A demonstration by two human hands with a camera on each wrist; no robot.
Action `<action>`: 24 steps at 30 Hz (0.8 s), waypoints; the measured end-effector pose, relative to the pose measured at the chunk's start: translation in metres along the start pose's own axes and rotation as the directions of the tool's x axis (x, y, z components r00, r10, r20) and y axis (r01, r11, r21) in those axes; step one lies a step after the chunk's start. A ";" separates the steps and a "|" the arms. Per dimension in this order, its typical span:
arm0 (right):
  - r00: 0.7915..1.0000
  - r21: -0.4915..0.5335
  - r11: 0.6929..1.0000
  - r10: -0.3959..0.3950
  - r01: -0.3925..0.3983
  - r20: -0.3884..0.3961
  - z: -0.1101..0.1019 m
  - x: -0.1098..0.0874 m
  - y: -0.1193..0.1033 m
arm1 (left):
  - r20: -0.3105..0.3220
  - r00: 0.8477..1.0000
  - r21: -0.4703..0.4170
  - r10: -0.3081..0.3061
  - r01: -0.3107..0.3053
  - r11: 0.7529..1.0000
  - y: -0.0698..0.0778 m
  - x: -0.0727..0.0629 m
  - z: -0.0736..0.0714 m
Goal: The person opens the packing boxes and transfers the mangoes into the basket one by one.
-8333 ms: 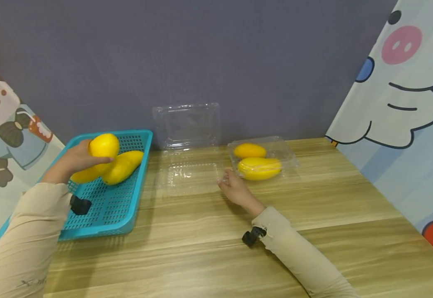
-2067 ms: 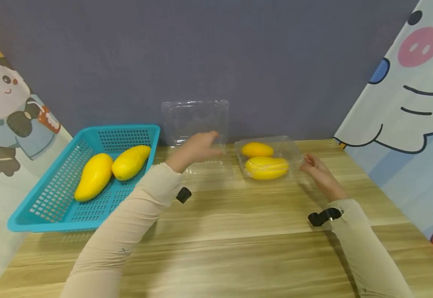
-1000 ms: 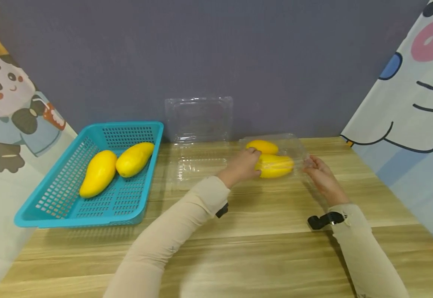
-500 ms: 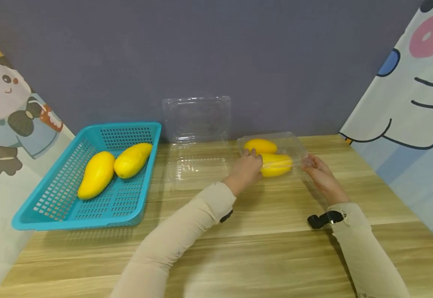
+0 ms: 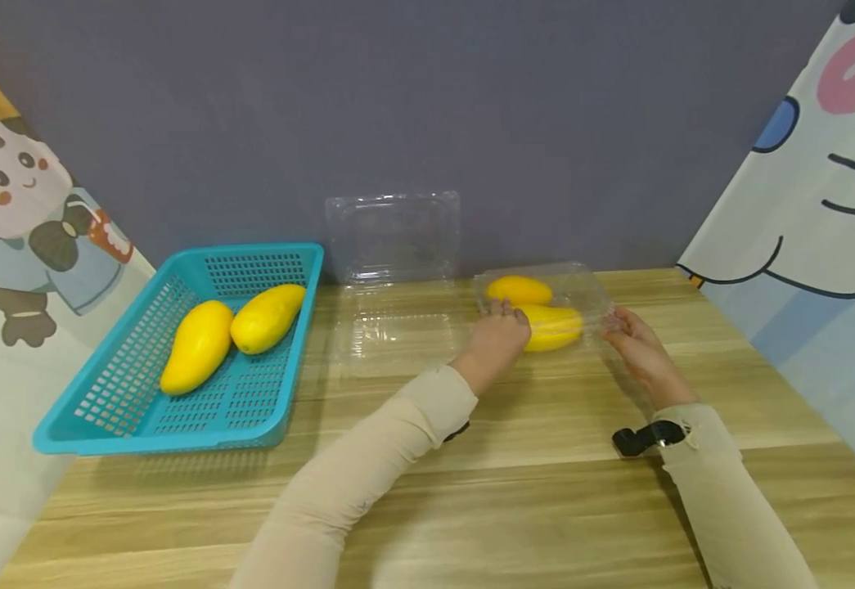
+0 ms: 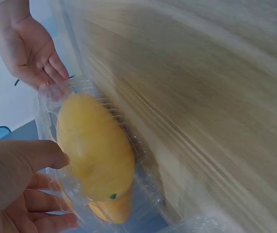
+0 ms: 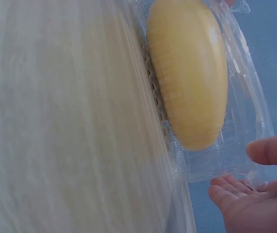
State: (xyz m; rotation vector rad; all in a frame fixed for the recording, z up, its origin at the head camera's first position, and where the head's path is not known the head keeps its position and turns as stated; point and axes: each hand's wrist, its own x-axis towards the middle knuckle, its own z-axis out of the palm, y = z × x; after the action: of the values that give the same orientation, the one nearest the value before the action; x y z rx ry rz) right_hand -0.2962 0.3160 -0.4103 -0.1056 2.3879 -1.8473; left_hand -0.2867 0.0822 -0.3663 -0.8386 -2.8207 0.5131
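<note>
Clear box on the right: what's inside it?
The clear box holds a far mango and a near mango, both yellow. In the head view the left grip covers the near mango's left end; what lies under both is hidden.

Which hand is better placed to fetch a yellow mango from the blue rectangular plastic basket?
Probably the left hand: both hands touch the loaded clear plastic box, but the right hand is farther from the basket.
</note>
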 end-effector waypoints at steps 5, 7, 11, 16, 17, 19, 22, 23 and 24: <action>1.000 -0.018 1.000 -0.006 0.006 -0.017 -0.001 -0.001 0.001 | -0.052 0.998 -0.022 -0.041 0.040 0.999 0.003 0.003 -0.002; 1.000 -0.024 1.000 -0.008 0.007 -0.028 -0.002 -0.002 0.001 | -0.059 0.997 -0.038 -0.057 0.055 0.998 0.004 0.004 -0.003; 0.999 -0.023 1.000 -0.009 0.008 -0.037 -0.002 -0.002 0.001 | -0.057 0.996 -0.024 -0.062 0.060 0.998 0.005 0.006 -0.004; 0.999 -0.022 1.000 -0.013 0.012 -0.042 -0.002 -0.003 0.003 | -0.067 0.997 0.018 -0.036 0.037 0.999 0.007 0.005 -0.003; 0.999 -0.019 1.000 -0.016 0.015 -0.042 -0.001 -0.003 0.003 | -0.065 0.997 0.014 -0.032 0.033 0.999 0.006 0.005 -0.003; 0.999 -0.017 1.000 -0.021 0.020 -0.041 0.000 -0.003 0.003 | -0.055 0.998 0.004 -0.021 0.021 1.000 0.006 0.006 -0.003; 0.999 -0.033 0.999 -0.022 0.021 -0.036 0.001 -0.002 0.003 | -0.017 1.000 -0.026 -0.002 0.002 1.000 0.005 0.009 -0.004; 0.999 -0.045 0.999 -0.023 0.022 -0.036 0.001 -0.002 0.002 | -0.012 1.000 -0.024 0.004 -0.004 1.000 0.005 0.010 -0.004; 0.999 -0.054 0.998 -0.024 0.022 -0.035 0.001 -0.001 0.002 | -0.009 1.000 -0.022 0.011 -0.011 1.000 0.005 0.011 -0.005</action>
State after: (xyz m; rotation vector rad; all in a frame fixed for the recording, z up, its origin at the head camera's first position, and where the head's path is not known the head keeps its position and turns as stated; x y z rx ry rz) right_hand -0.2949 0.3162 -0.4125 -0.1065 2.4710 -1.8110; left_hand -0.2918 0.0936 -0.3632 -0.8586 -2.8206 0.4792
